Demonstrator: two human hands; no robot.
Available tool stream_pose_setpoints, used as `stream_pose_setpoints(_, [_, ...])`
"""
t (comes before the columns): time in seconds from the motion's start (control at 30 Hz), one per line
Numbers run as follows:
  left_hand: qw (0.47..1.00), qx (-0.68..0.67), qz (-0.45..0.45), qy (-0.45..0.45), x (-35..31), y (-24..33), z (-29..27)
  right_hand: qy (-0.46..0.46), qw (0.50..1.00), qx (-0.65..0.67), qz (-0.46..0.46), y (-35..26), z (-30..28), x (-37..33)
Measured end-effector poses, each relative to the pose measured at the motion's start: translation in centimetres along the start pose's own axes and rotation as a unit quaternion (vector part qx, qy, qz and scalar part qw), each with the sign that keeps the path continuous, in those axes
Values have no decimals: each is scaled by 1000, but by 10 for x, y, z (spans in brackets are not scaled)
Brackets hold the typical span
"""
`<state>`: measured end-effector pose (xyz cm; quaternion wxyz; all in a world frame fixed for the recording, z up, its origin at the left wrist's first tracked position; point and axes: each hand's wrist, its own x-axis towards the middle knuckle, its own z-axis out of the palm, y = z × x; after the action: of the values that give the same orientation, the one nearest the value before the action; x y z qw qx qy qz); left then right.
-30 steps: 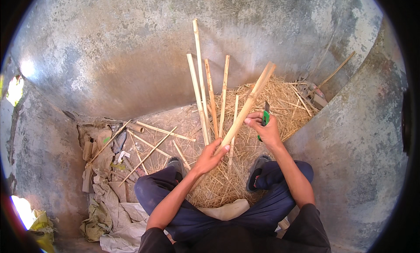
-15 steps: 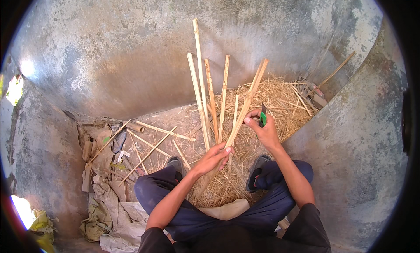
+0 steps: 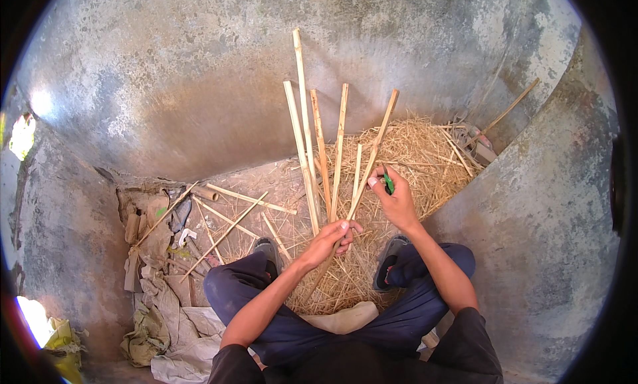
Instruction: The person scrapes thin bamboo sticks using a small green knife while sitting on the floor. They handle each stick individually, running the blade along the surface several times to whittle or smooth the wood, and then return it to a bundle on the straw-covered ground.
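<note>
A long pale split-bamboo strip (image 3: 382,128) slants up and away to the right, its near end between my legs. My left hand (image 3: 329,240) is closed around its lower part. Farther up, my right hand (image 3: 399,203) has its thumb and index fingertips at the strip. Within that same hand is a knife with a green handle (image 3: 389,186), its short dark blade pointing up beside the strip. Just left of the held strip, several more bamboo strips (image 3: 339,138) lean against the wall; their lower ends are partly hidden behind my left hand.
A curved grey concrete wall (image 3: 199,72) surrounds me. Straw-like shavings (image 3: 425,151) are heaped at the far right and between my feet. Loose sticks (image 3: 232,228) cross on the floor at left, near pliers (image 3: 185,214) and a crumpled cloth (image 3: 179,337).
The held strip has turned and now shows a narrower side, its top shifted slightly left. My right hand has come left with the knife, and the left-hand fingers have changed their grip.
</note>
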<state>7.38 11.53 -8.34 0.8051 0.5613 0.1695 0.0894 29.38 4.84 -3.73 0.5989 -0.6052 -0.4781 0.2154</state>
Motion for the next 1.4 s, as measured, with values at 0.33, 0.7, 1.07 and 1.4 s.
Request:
stream_pose_setpoints(0.33, [999,-49,-9,3,1,-4,0,-15,996,-81,-31,-10,-2,-1])
stream_pose_setpoints(0.7, [996,-79,-19,37,7,-3,-13,15,1000,-7,4,8,-17,6])
stream_pose_setpoints(1.07, [999,0,-48,13,5,2,-13,6,1000,-12,27,-5,-28,7])
stream_pose_setpoints(1.4, [997,54,-47,23,6,3,-11,-33,994,64,76,-11,-26,3])
